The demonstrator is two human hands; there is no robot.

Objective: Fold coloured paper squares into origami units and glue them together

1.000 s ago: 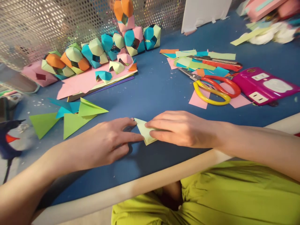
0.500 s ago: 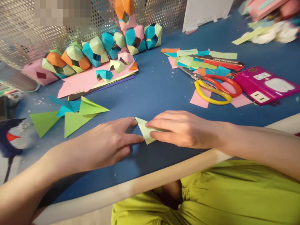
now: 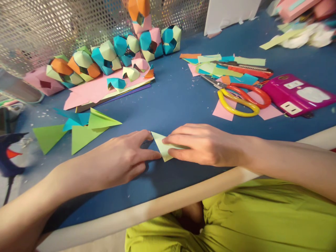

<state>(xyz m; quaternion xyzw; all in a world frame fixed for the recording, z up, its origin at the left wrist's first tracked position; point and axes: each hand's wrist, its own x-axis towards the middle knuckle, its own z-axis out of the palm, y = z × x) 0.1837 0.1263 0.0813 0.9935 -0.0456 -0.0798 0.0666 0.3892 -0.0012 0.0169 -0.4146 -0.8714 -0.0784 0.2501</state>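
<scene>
A small pale green folded paper [image 3: 162,147] lies on the blue table [image 3: 173,101] near its front edge. My right hand [image 3: 204,144] presses down on its right part with thumb and fingers pinched over it. My left hand [image 3: 119,161] touches the paper's left edge with its fingertips, fingers curled. Most of the paper is hidden under my right hand.
Green and blue folded triangles [image 3: 78,127] lie to the left. A row of folded paper units [image 3: 110,56] stands along a perforated metal screen. Pink sheets [image 3: 99,87], scissors [image 3: 236,98], a cutter knife [image 3: 244,69], paper scraps and a magenta punch [image 3: 296,94] lie to the right.
</scene>
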